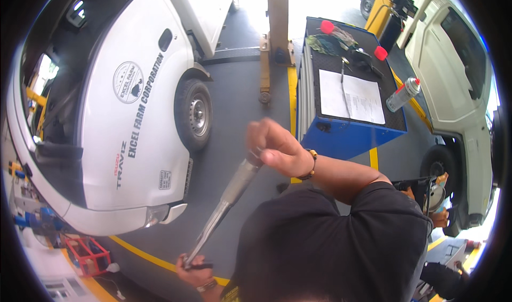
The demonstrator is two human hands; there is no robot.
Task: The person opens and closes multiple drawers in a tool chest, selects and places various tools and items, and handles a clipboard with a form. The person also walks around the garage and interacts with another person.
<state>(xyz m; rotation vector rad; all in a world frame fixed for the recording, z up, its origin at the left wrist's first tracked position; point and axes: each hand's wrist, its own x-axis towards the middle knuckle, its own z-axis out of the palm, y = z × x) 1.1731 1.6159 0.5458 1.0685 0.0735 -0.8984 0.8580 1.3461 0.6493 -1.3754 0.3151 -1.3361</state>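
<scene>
A long silvery torque wrench slants across in front of my black shirt, its thicker grip end up and its slim shaft running down to the left. My right hand is curled over the grip end, its fingers slightly smeared by motion. A beaded bracelet circles that wrist. At lower left, my left hand is closed around the wrench's head end. A short dark piece sticks out beside its fingers; I cannot tell what it is.
A white truck cab with its front wheel stands at left. To the right is a blue tool cart bearing paper sheets, a spray can and rags. A lift post rises behind; another pale vehicle is far right.
</scene>
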